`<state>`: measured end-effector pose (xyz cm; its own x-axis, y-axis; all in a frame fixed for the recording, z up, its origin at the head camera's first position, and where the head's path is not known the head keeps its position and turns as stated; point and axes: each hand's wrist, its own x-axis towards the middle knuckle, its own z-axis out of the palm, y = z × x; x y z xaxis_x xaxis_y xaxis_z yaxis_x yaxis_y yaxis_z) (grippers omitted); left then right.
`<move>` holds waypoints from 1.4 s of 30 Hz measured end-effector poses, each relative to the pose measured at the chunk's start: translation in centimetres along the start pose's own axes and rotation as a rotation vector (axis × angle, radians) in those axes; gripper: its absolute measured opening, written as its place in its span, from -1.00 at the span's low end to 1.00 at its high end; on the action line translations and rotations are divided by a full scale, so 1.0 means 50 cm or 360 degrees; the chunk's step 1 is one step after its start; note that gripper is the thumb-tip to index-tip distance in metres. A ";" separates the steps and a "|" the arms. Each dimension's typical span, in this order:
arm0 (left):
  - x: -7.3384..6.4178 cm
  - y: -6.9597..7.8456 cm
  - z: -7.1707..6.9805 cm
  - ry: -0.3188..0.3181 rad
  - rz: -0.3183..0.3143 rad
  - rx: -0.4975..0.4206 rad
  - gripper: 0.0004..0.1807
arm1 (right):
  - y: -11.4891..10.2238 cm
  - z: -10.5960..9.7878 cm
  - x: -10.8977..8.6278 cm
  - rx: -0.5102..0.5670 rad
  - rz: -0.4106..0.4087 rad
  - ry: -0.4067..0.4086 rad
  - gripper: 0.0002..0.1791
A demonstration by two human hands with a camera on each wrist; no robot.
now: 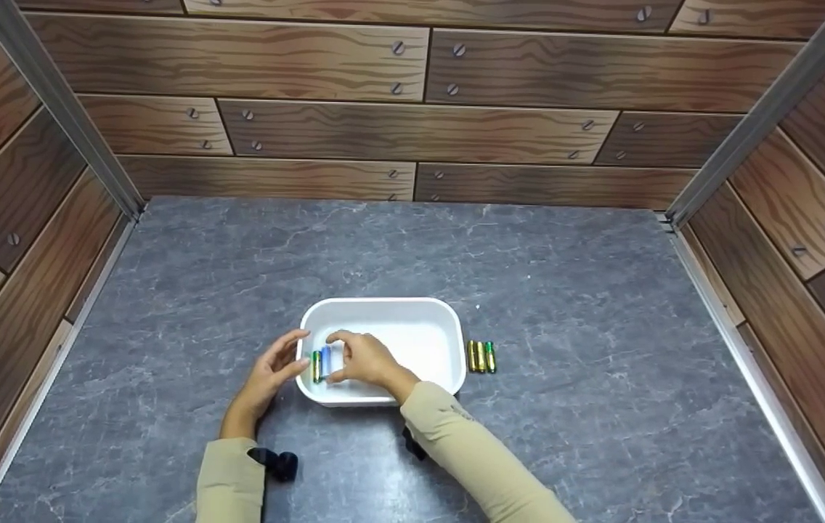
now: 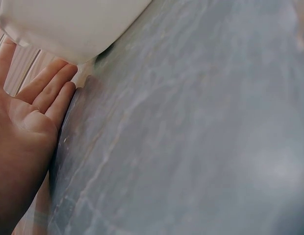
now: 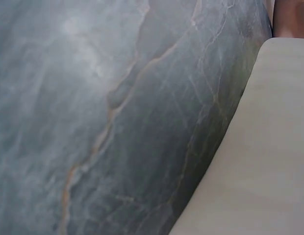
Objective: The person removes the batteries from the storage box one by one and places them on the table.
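A white plastic tub (image 1: 383, 301) sits on the table in the head view. Inside it, along its left end, a green-and-gold battery (image 1: 317, 367) lies beside a blue battery (image 1: 325, 361). My right hand (image 1: 369, 359) reaches into the tub, pinching the blue battery lengthwise, index finger at the far end and thumb at the near end. The left hand (image 1: 267, 374) is at the tub's left rim, thumb and index fingertips right at the edge. In the left wrist view its other fingers (image 2: 54, 90) extend loosely below the tub wall (image 2: 73, 29).
To the right of the tub, three batteries (image 1: 481, 357) in gold and green lie side by side on the grey marbled table (image 1: 587, 305). Wood-patterned walls (image 1: 311, 62) with metal corner posts (image 1: 64, 109) enclose the table's back and sides.
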<state>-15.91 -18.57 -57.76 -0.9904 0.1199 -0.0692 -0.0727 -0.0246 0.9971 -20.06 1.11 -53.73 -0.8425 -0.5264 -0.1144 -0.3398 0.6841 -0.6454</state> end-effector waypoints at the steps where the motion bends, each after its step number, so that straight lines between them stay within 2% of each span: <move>1: 0.001 0.000 0.000 0.0003 -0.0002 -0.0001 -0.43 | 0.000 0.001 0.000 -0.0005 0.0000 -0.0003 -0.32; 13: 0.002 0.001 -0.002 -0.0014 -0.0017 0.0006 -0.41 | -0.002 0.010 0.003 -0.0212 0.0027 -0.0105 -0.25; 24: 0.002 0.000 0.000 0.0012 -0.0016 -0.0006 -0.42 | -0.004 0.014 0.002 -0.0317 0.0017 -0.0088 -0.34; 33: -0.002 0.000 0.000 0.0010 -0.0044 -0.0007 -0.43 | -0.004 0.007 0.000 -0.0225 -0.0011 -0.0100 -0.35; 42: 0.000 0.001 -0.002 -0.0013 -0.0026 -0.0022 -0.42 | -0.006 -0.008 -0.002 -0.0101 -0.0075 -0.0082 -0.39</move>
<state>-15.94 -18.68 -57.72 -0.9881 0.1283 -0.0853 -0.0906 -0.0360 0.9952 -20.04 1.14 -53.24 -0.8030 -0.5828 -0.1246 -0.4057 0.6877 -0.6021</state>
